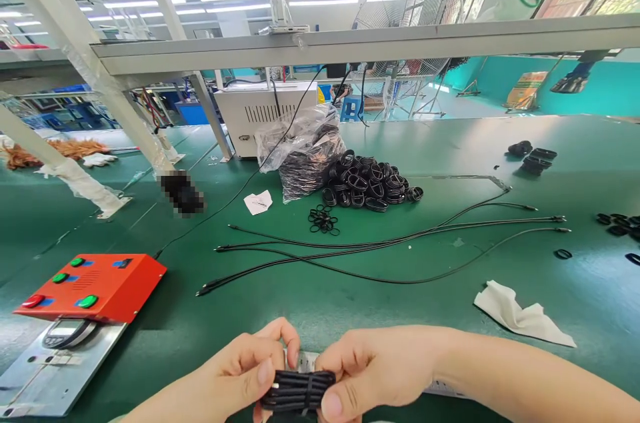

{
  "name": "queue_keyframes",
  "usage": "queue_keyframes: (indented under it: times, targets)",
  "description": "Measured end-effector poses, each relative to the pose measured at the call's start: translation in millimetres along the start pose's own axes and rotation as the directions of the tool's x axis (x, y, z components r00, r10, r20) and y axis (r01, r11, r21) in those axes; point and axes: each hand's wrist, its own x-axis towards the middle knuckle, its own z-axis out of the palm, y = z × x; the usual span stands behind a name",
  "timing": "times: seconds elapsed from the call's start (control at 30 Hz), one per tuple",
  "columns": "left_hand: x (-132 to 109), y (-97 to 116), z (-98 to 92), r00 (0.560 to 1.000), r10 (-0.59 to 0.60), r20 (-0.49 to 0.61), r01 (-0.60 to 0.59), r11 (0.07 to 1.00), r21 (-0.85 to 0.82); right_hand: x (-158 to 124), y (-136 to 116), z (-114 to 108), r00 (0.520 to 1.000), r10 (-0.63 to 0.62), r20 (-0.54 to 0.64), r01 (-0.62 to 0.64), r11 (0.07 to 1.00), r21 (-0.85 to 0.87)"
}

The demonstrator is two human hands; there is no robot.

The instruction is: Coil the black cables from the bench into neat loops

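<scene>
**"Head view: what are the hands doing?"**

"The left hand (235,370) and the right hand (370,370) are both closing on a black cable bundle (297,391), one at each end. Thumbs and fingers are pinching it, so both grips are firmly shut."

**"Where is the bundle?"**

"It is sitting low at the centre of the view, between the hands, just above a green workbench mat (400,306). A black band (313,393) is wrapping around its middle, and a steel ruler (307,362) is showing just behind it."

**"What is lying around them, taking the bundle as the clock's centre?"**

"Loose black cables (380,250) are stretching across the mat from 11 to 2 o'clock. Beyond them, a pile of coiled black cable (370,183) is sitting near 1 o'clock, beside a bulging plastic bag (305,156) at 12 o'clock. Small black rings (323,220) are lying just in front of the pile."

**"And to the sides?"**

"A red control box (90,286) with round green and red buttons is standing near 10 o'clock, with a digital gauge (67,333) on a metal plate (55,376) just below it at 9 o'clock. A crumpled white cloth (520,316) is lying near 3 o'clock."
</scene>
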Motion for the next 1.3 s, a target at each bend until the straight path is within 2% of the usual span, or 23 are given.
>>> queue_keyframes:
  times: [0.1,0.2,0.27,0.4,0.5,0.57,0.67,0.73,0.8,0.87,0.93,0.97,1.03,1.07,1.1,1.17,1.3]
  targets:
    - [0,1,4.4,1.000,-0.007,-0.020,0.006,0.999,-0.040,-4,-6,3,0.999,-0.029,-0.034,0.024,0.991,-0.129]
    - [1,0,10.7,0.993,0.016,-0.114,-0.022,0.998,-0.055,-10,-16,8,0.990,-0.050,-0.130,0.004,0.944,-0.331]
    - [1,-1,15.3,0.987,0.009,-0.157,-0.019,0.998,-0.056,-13,-23,13,0.979,-0.101,-0.177,0.004,0.878,-0.479]
    - [-1,-3,23.6,0.973,0.023,-0.230,-0.042,0.996,-0.078,-20,-29,27,0.948,-0.275,-0.160,0.081,0.695,-0.714]
    - [-3,-3,26.8,0.947,0.079,-0.311,-0.072,0.997,0.035,-22,-28,33,0.922,-0.342,-0.182,0.066,0.601,-0.796]
    - [-4,-4,26.2,0.930,0.153,-0.335,-0.096,0.979,0.180,-22,-26,32,0.917,-0.347,-0.195,0.062,0.608,-0.792]
    - [-2,-7,21.0,0.918,0.230,-0.324,-0.116,0.935,0.336,-22,-23,25,0.930,-0.307,-0.201,0.075,0.694,-0.716]
    - [3,-9,15.7,0.918,0.249,-0.310,-0.125,0.920,0.371,-23,-21,20,0.931,-0.305,-0.199,0.084,0.712,-0.698]
    - [9,-11,10.8,0.898,0.282,-0.339,-0.165,0.927,0.336,-23,-18,18,0.915,-0.349,-0.200,0.094,0.669,-0.737]
    - [17,-12,8.4,0.833,0.331,-0.443,-0.260,0.941,0.214,-21,-11,18,0.885,-0.423,-0.197,0.084,0.561,-0.824]
    - [25,-15,9.7,0.772,0.278,-0.571,-0.314,0.949,0.038,-16,1,20,0.827,-0.521,-0.209,0.006,0.381,-0.925]
    - [29,-17,12.0,0.763,0.220,-0.608,-0.316,0.947,-0.054,-11,8,20,0.786,-0.578,-0.218,-0.066,0.272,-0.960]
    - [34,-24,19.1,0.784,0.081,-0.615,-0.268,0.938,-0.219,-1,23,19,0.689,-0.690,-0.220,-0.234,0.075,-0.969]
    - [36,-27,23.4,0.797,0.035,-0.603,-0.255,0.924,-0.284,4,30,18,0.644,-0.735,-0.213,-0.308,0.006,-0.952]
    - [38,-30,27.5,0.806,0.007,-0.592,-0.253,0.908,-0.334,8,35,16,0.609,-0.767,-0.202,-0.363,-0.043,-0.931]
    - [39,-33,34.1,0.805,-0.016,-0.593,-0.270,0.881,-0.390,14,41,14,0.571,-0.801,-0.182,-0.420,-0.094,-0.903]
    - [38,-32,36.9,0.751,-0.057,-0.657,-0.305,0.853,-0.422,17,41,13,0.534,-0.831,-0.158,-0.428,-0.104,-0.898]
